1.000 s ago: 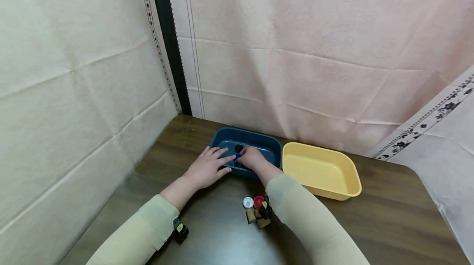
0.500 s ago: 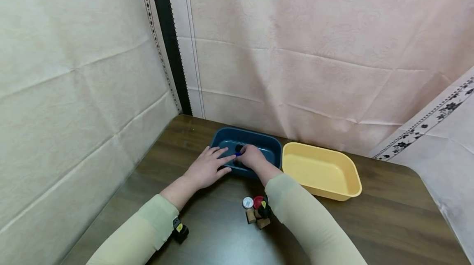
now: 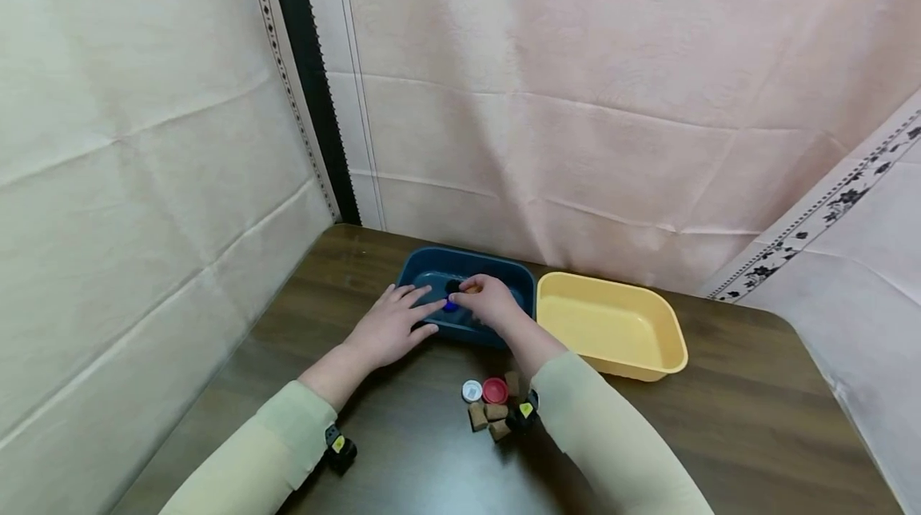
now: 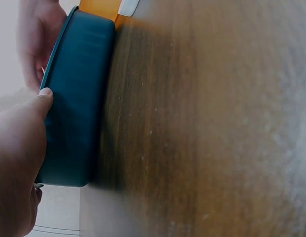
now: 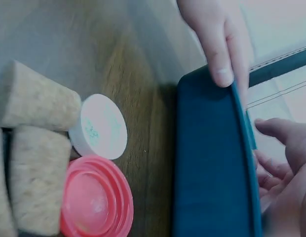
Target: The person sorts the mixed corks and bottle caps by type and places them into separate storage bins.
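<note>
In the head view my left hand (image 3: 388, 325) lies with spread, straight fingers over the left front rim of the dark blue tray (image 3: 520, 271). Its thumb is outside the front wall, and its index fingertip is beside a bright blue cap-like piece (image 3: 449, 305) in the tray. My right hand (image 3: 492, 303) is over the tray, thumb and fingers pinching a small orange-brown piece (image 3: 472, 289), mostly hidden. A black round piece (image 3: 453, 285) lies behind the blue one. The right wrist view shows my right hand (image 5: 286, 158) beyond the tray wall, fingers bent.
A yellow tray (image 3: 672, 339) stands against the blue tray's right side. In front, a white bottle cap (image 3: 472, 391), a red cap (image 3: 495, 390) and several corks (image 3: 478, 417) are grouped on the wooden table (image 3: 403, 451). Cloth curtains (image 3: 576, 139) hang behind and at both sides.
My right hand has shifted slightly right and away from the blue piece, which now shows more fully in the tray. The head view has shifted a little. My left hand stays on the tray.
</note>
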Motion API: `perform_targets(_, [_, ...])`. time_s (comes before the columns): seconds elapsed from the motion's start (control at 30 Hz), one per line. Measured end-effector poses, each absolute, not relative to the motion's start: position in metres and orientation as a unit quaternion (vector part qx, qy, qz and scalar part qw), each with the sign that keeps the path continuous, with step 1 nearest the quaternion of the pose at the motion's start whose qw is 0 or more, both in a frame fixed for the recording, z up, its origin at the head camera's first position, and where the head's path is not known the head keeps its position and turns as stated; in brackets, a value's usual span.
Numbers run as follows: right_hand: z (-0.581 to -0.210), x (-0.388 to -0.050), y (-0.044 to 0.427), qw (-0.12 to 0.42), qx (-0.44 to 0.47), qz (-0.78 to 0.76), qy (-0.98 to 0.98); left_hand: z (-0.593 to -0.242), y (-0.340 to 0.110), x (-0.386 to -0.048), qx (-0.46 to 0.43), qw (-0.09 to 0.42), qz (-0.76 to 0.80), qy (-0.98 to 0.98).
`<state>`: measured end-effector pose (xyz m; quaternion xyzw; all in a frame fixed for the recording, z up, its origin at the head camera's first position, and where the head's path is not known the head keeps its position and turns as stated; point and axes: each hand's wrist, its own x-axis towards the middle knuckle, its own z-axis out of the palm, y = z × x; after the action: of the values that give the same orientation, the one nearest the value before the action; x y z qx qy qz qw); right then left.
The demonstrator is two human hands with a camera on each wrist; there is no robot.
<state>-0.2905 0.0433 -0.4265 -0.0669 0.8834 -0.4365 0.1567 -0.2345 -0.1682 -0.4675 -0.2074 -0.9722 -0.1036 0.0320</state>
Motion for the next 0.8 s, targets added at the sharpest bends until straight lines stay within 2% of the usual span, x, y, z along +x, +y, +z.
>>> perform_targets(0.43, [-0.411, -0.247, 0.089, 0.131, -0.068, -0.541, 0.828, -0.471, -0.168, -0.233, -0.215, 0.05, -0.104, -0.97])
perform_targets(0.8, [-0.435, -0.196, 0.132, 0.15, -0.085, -0.549, 0.818, -0.474, -0.167, -0.237, -0.212, 0.05, -0.108, -0.97])
